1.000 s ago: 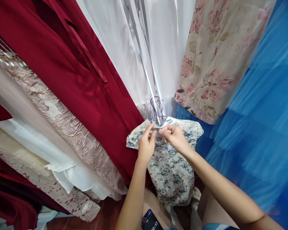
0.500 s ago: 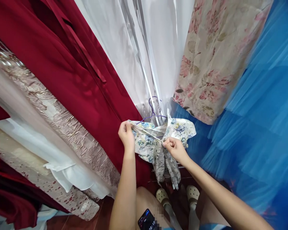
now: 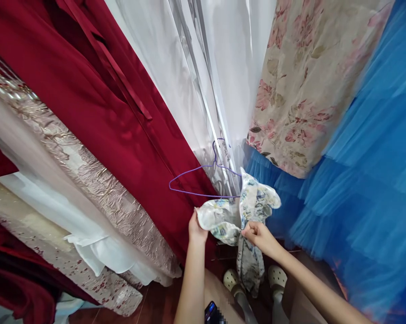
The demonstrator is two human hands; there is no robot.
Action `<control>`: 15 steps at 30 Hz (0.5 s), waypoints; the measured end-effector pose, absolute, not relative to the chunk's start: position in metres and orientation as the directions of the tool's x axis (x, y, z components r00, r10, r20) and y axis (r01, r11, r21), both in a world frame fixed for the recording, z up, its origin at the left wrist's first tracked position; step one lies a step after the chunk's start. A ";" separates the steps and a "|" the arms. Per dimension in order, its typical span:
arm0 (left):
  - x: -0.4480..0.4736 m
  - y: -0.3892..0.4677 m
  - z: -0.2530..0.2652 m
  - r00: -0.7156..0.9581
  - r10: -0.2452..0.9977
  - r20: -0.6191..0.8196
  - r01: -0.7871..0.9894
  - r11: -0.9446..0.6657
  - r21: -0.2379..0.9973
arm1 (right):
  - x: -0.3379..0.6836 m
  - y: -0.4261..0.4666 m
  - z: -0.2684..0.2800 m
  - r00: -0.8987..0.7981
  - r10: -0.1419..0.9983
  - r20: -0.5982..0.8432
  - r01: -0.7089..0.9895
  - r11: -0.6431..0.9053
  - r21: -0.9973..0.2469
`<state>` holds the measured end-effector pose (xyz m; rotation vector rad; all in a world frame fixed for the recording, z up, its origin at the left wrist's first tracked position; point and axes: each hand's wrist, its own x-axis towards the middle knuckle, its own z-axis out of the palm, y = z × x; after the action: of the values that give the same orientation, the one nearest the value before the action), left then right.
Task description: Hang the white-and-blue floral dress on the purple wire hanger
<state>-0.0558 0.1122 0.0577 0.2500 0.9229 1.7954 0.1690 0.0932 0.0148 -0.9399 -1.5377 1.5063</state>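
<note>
The left hand point(image 3: 198, 228) grips and the right hand point(image 3: 259, 236) pinches a white, blue-flowered fabric garment point(image 3: 257, 198), one shoulder now off the thin purple hanger point(image 3: 203, 195), seemingly leaving it half-removed.

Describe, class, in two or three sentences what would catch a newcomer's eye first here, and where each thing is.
A deep red garment sweeps diagonally down the left of the picture, and layered blue tulle fills the right edge. Low in the centre, the left hand and right hand grip a small floral garment, with one side of a purple hanger bare above it.
</note>
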 end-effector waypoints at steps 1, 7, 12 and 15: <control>-0.042 0.103 0.053 -0.419 0.878 -0.232 -0.690 -0.142 0.710 | 0.174 0.092 0.005 -0.431 0.902 0.008 0.025 0.021 -0.999; 0.035 0.050 0.065 -0.200 0.962 0.185 -0.142 -0.215 0.966 | 0.207 0.076 0.006 -0.473 0.881 0.022 0.173 0.118 -0.978; 0.065 0.047 0.087 -0.025 0.951 0.309 0.196 -0.299 0.934 | 0.210 0.060 0.058 -0.665 0.747 0.021 -0.011 0.018 -1.000; 0.059 0.051 0.076 0.049 0.970 0.236 0.242 -0.241 0.940 | 0.216 0.054 0.072 -0.686 0.725 -0.061 -0.045 -0.126 -0.991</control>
<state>0.0587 0.0509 0.0758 1.5869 1.2513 1.2444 0.2159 0.0538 0.0722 -0.7602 -1.6111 1.8661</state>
